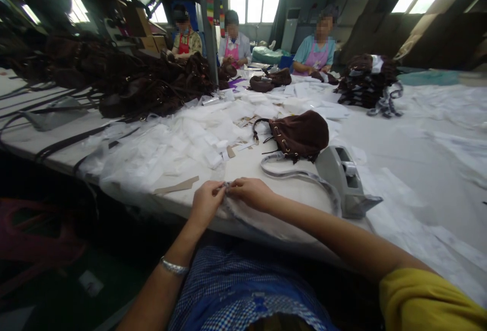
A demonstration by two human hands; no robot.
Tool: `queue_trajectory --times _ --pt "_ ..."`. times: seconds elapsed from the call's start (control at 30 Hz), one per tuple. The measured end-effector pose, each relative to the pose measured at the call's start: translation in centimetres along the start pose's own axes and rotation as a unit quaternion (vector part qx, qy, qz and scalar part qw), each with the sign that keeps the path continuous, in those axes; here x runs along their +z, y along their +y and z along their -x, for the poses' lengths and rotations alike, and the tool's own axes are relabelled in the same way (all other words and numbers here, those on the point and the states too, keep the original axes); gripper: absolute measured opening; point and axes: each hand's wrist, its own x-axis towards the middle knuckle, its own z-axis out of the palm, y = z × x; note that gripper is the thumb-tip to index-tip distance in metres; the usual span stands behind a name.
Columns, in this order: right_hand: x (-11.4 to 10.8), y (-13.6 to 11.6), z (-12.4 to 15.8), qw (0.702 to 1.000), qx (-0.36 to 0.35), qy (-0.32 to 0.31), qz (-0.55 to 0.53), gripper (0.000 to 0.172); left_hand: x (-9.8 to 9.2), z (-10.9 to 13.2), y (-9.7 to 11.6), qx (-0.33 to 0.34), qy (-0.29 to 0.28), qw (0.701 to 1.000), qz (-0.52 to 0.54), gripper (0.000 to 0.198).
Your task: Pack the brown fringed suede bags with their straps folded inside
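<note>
Close to the table's front edge, my left hand (pixel 207 201) and my right hand (pixel 251 192) meet with fingers pinched together. Between them is the end of a long strap wrapped in thin whitish-grey material (pixel 300 173). From there the strap sags along the table edge under my right forearm, and another length curves over the table. Past my hands a dark brown drawstring bag (pixel 300 135) lies on its side, its short handle pointing left. A grey tape dispenser (pixel 344 181) stands to the right of it, beside the strap's curve.
Crumpled white wrapping sheets (pixel 178 140) cover the table's middle left, with a brown card strip (pixel 178 185) near the edge. A heap of brown bags (pixel 152 87) lies back left; a stack of brown pieces (pixel 367 82) stands back right. Several people sit across the table.
</note>
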Motion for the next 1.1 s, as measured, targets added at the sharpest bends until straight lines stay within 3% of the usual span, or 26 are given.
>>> queue_trajectory --times 0.1,0.2,0.3,0.37,0.5,0.6,0.73,0.83,0.9,0.97,1.1 --pt "0.5 0.6 0.4 0.998 -0.033 -0.005 0.053 0.031 0.3 0.0 0.9 0.033 -0.005 0.998 -0.043 0.017" --pt "0.9 0.4 0.3 0.999 -0.020 -0.008 0.047 0.024 0.8 -0.1 1.6 0.064 -0.016 0.993 -0.096 0.023" --pt "1.5 -0.1 0.2 0.999 0.030 0.033 -0.005 0.019 1.1 -0.5 1.8 0.049 -0.014 0.994 -0.093 0.036" --pt "1.8 -0.4 0.3 0.995 0.052 0.066 -0.055 0.017 1.1 -0.9 1.6 0.045 -0.018 0.996 -0.076 0.031" --pt "1.5 -0.1 1.1 0.983 0.029 0.101 -0.150 0.020 0.7 -1.3 1.2 0.078 -0.040 0.994 -0.071 0.021" --pt "0.8 0.4 1.6 0.974 0.080 0.138 -0.160 0.015 0.5 -1.2 1.1 0.106 -0.059 0.989 -0.086 0.021" --pt "0.5 0.1 1.3 0.970 0.173 0.100 -0.137 0.020 0.3 -0.8 1.7 0.127 -0.104 0.969 -0.184 0.023" --pt "0.9 0.0 0.8 0.970 0.184 0.085 -0.131 0.013 0.1 -0.7 2.2 0.125 -0.134 0.950 -0.254 0.024" --pt "0.9 0.3 0.7 0.975 0.151 0.096 -0.133 0.013 0.0 -0.8 2.2 0.127 -0.132 0.953 -0.241 0.024" --pt "0.5 1.0 0.8 0.985 0.071 0.092 -0.125 0.016 0.0 -0.9 2.0 0.121 -0.115 0.968 -0.186 0.027" --pt "-1.3 2.7 0.8 0.992 -0.109 -0.034 -0.053 0.029 0.0 -1.2 1.4 0.105 -0.099 0.985 -0.095 0.022"
